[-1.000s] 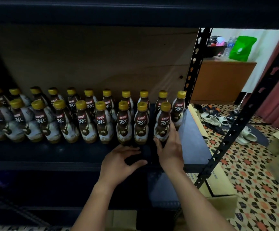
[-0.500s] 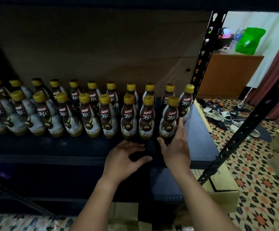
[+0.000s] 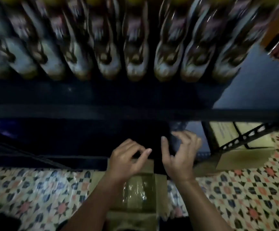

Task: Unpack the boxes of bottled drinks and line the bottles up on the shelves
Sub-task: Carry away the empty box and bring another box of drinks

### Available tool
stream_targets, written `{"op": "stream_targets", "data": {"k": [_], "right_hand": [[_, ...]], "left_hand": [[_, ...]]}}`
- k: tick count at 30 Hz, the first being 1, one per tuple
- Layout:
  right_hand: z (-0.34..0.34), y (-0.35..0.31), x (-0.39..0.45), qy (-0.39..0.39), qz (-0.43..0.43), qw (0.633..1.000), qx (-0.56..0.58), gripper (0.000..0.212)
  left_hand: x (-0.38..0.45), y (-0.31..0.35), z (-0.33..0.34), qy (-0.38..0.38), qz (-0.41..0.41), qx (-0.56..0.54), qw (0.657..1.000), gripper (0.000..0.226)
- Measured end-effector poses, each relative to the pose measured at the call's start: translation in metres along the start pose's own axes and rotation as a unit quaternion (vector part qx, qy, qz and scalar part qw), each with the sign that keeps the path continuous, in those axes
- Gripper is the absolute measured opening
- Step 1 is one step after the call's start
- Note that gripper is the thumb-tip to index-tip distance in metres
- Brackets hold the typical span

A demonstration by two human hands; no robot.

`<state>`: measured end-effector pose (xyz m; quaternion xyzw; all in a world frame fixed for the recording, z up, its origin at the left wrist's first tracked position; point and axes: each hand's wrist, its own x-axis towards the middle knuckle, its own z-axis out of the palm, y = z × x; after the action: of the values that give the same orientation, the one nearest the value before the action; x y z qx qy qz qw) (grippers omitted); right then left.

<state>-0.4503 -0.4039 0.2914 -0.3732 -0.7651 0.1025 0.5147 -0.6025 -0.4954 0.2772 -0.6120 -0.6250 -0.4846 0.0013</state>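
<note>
Patterned floor covering in cream, black and coral star shapes fills the bottom of the view, with a dark metal shelving unit standing over it. Along the top, a row of bottled coffee drinks stands on the dark shelf, packed side by side from the left edge to near the right end of the board; the view is heavily motion-blurred, so the labels cannot be read, though brown and white wrapping shows and hints of yellow caps sit at the very top edge. A slotted black brace runs diagonally at the right, below the shelf's front rail. Under that rail, both hands hang in the darker space below the bottles and well apart from them. The left hand has its fingers loosely curled with the thumb stretched toward the right, holding nothing. The right hand is spread, its fingers bent at the tips and its thumb upright, also holding nothing. Directly beneath the two wrists lies a brown cardboard box on the floor, with glossy clear tape along its top seam. More flattened cardboard sits at the right under the brace.
</note>
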Motion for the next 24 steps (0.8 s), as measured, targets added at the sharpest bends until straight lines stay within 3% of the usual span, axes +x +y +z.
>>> {"op": "stream_targets", "data": {"k": [3, 7, 11, 14, 17, 21, 24], "right_hand": [[0.052, 0.035, -0.088, -0.121, 0.069, 0.990, -0.023, 0.019], [0.115, 0.102, -0.212, -0.277, 0.179, 0.940, -0.091, 0.022], [0.164, 0.164, -0.317, -0.374, 0.287, 0.870, -0.144, 0.035], [0.188, 0.205, -0.370, -0.460, 0.365, 0.780, -0.220, 0.064], [0.199, 0.241, -0.403, -0.474, 0.431, 0.720, -0.267, 0.094], [0.205, 0.280, -0.434, -0.450, 0.517, 0.675, -0.273, 0.119], [0.210, 0.306, -0.445, -0.408, 0.599, 0.640, -0.255, 0.134]], "left_hand": [[-0.089, -0.089, 0.022, -0.055, -0.180, 0.063, 0.980, 0.018], [-0.214, -0.203, 0.065, -0.128, -0.409, 0.127, 0.895, 0.038], [-0.317, -0.290, 0.105, -0.184, -0.484, 0.159, 0.841, 0.057], [-0.376, -0.339, 0.122, -0.223, -0.525, 0.216, 0.792, 0.077], [-0.407, -0.367, 0.122, -0.228, -0.565, 0.294, 0.737, 0.098], [-0.428, -0.389, 0.118, -0.059, -0.664, 0.231, 0.708, 0.124], [-0.429, -0.407, 0.111, -0.072, -0.699, 0.133, 0.699, 0.131]]}}
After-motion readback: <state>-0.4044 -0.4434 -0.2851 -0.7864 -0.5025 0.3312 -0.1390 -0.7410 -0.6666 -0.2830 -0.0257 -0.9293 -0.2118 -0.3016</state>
